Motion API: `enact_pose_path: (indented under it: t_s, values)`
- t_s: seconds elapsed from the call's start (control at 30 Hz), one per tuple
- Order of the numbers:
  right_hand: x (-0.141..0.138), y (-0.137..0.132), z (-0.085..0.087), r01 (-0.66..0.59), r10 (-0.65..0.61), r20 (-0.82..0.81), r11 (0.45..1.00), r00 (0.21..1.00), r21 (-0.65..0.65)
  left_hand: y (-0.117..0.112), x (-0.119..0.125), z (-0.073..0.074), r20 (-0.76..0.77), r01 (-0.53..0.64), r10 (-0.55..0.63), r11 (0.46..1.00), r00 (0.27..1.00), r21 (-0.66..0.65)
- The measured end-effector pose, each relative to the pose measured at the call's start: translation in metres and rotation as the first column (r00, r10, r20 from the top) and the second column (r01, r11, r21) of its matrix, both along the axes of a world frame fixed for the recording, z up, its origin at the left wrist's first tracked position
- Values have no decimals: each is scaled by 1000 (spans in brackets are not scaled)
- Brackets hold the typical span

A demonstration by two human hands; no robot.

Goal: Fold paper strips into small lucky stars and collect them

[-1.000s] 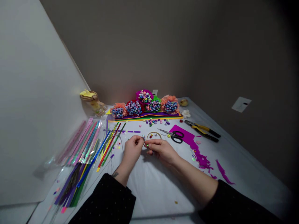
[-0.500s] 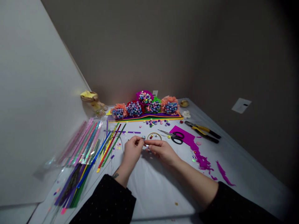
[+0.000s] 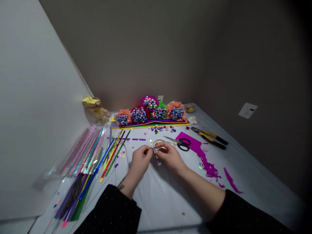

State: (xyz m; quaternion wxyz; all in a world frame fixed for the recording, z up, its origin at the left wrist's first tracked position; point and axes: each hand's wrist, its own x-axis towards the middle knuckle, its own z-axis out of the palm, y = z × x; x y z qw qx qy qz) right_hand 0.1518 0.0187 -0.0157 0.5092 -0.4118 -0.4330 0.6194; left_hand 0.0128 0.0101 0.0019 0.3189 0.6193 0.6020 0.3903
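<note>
Close together over the middle of the table, my left hand point(image 3: 141, 161) and my right hand point(image 3: 169, 157) pinch a narrow, shiny silvery strip point(image 3: 158, 161) between thumbs and forefingers. One end hangs below my fingertips and a glittering bit sticks up above them; the fingers cover the rest. Just behind my right fingers lies a gold ring-like hoop point(image 3: 159, 141), partly hidden. Black-handled scissors point(image 3: 183, 145) rest to the right, against a magenta paper sheet point(image 3: 188, 139).
Glitter strips point(image 3: 114, 156) and plastic-wrapped strip packs point(image 3: 85, 151) lie left. Bouquets of tiny paper stars point(image 3: 138, 114) line the back, with loose stars point(image 3: 162, 129) in front. Yellow-black pliers point(image 3: 212, 138) and torn magenta scraps point(image 3: 209, 165) are right. A jar point(image 3: 97, 109) stands back left.
My right forefinger has gone from straight to bent, and the strip's end now hangs visibly below my fingers. The view has shifted slightly.
</note>
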Motion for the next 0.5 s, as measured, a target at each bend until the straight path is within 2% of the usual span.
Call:
enact_pose_path:
  t_s: [0.1,0.27,0.37,0.5]
  values:
    - [1,0,1,-20,21,-36,999,999,35,-1,1,2,-2,49,-49,999,999,-16]
    - [9,5,3,-46,46,-48,999,998,1,-2,-1,1,-47,130,-130,992,990,-5]
    - [23,15,8,87,-82,-119,995,990,40,-4,-1,-3,-70,244,-247,969,967,-49]
    - [45,27,17,360,-339,-194,929,921,85,-7,0,-5,-27,370,-380,912,924,-178]
